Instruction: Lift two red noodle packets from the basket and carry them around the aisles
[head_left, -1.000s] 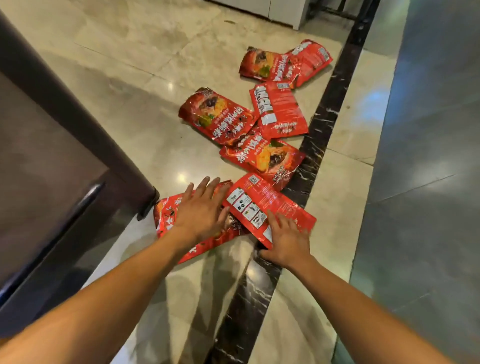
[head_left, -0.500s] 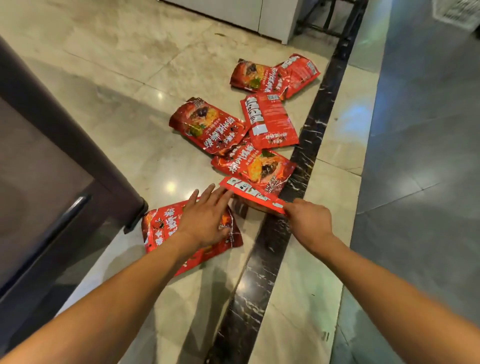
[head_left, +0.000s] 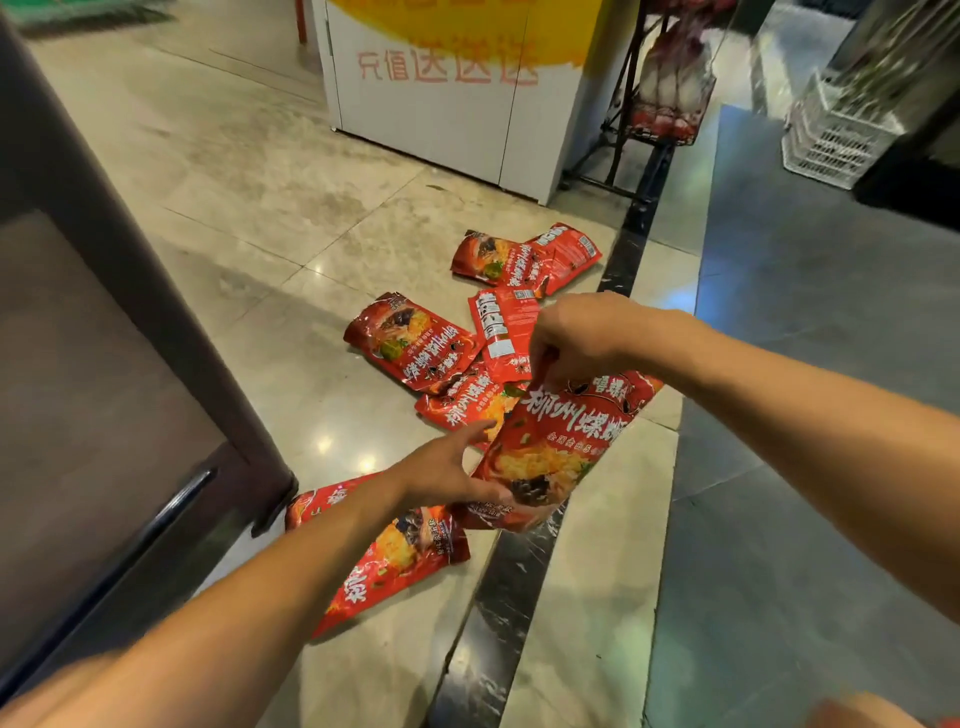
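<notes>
A red noodle packet (head_left: 558, 441) hangs upright above the floor, its printed front facing me. My right hand (head_left: 576, 332) pinches its top edge from above. My left hand (head_left: 447, 473) grips its lower left side, thumb across the front near the bottom. Under my left forearm another red packet (head_left: 395, 561) lies flat on the tiles. Several more red packets (head_left: 415, 338) are scattered on the floor beyond, the farthest pair (head_left: 524, 257) near a white cabinet.
A dark cabinet with a long handle (head_left: 104, 415) stands close on the left. A white cabinet with red lettering (head_left: 441, 104) and a black wire rack (head_left: 660, 104) stand ahead. A white plastic crate (head_left: 836, 135) sits at the far right. A black marble strip (head_left: 498, 597) runs along the floor.
My right hand has lifted the packet off the floor and turned it front side up. My left hand left the packet it pressed and took hold of the raised one. The view tilted upward.
</notes>
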